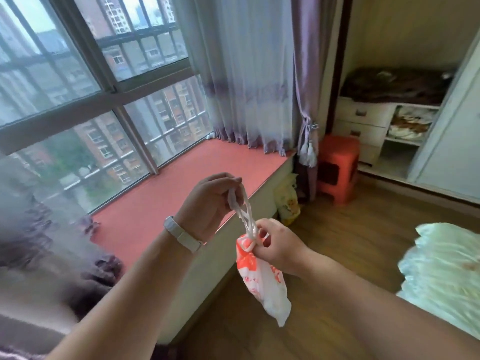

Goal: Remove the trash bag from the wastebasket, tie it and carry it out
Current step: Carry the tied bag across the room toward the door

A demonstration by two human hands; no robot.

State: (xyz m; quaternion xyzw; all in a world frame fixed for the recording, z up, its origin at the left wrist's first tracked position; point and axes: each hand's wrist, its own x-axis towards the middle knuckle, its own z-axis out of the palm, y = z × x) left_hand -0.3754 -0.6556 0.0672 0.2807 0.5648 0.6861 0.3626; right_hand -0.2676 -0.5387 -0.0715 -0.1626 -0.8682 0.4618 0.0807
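The left hand point(207, 201) grips the bag's twisted handles point(242, 211); the right hand point(278, 245) pinches the knot point(250, 241) below. The trash bag point(262, 284) hangs in front of the red window seat point(181, 188). Pulling the handles up against the pinched knot should cinch it.

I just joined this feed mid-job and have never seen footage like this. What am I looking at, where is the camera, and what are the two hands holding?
There is no machine here: a person works with bare hands, and the one camera sits on their head, looking forward and down. The left hand, with a pale wristband, pulls the bag handles upward. The right hand pinches the knot at the neck of a small white and orange trash bag, which hangs in the air. Behind lie a red window seat, a red stool and a wood floor. No wastebasket shows.
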